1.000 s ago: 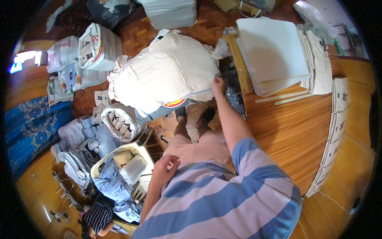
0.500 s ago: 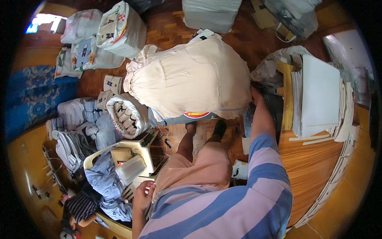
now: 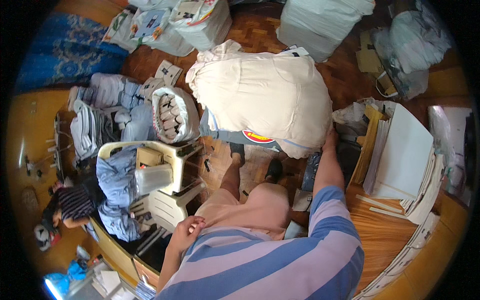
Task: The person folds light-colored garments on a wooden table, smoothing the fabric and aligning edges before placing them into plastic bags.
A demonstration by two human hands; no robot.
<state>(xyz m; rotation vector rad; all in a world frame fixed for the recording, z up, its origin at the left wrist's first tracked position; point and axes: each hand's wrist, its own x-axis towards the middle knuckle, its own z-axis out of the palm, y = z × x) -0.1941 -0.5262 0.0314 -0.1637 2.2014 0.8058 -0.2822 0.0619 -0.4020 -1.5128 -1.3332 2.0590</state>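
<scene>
Right hand (image 3: 330, 141) reaches far-right, touching lower right edge of big cream fabric sack (image 3: 262, 97) lying on parquet floor (image 3: 345, 80) w/ grey cloth under it; can't tell if fingers grip. Left hand (image 3: 188, 231) curled into loose fist at waist, holding nothing, near white plastic chair (image 3: 172, 200) piled w/ blue clothes.

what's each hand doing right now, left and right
Left hand: loosely closed against the torso, holding nothing visible.
Right hand: reaching under the big cream sack; grip cannot be told.
</scene>
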